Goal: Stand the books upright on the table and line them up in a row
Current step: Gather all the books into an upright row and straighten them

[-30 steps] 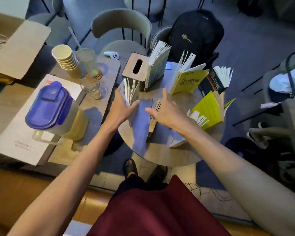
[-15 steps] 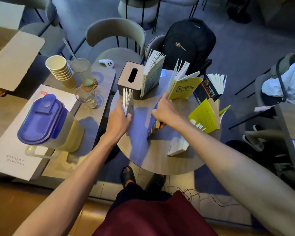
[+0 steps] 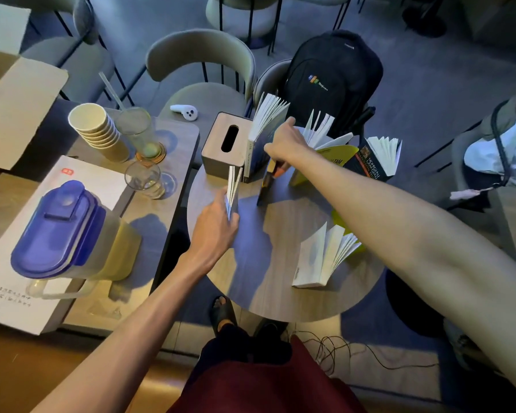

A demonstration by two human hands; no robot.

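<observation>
While my left hand (image 3: 218, 231) is pinching the thin book (image 3: 234, 189) at nine o'clock, my right hand (image 3: 283, 144) is gripping a floppy paperback (image 3: 267, 181) by its top edge.

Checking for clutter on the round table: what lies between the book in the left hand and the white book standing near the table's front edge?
Head view: only bare round table top between the thin book held by the left hand and the white book.

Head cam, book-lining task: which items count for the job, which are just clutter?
Job:
- thin book in left hand
- dark book in right hand
- standing blue book, yellow book, black book, white book
- round table

Clutter:
- tissue box
- pitcher
- paper cups
- glasses
- backpack
</observation>
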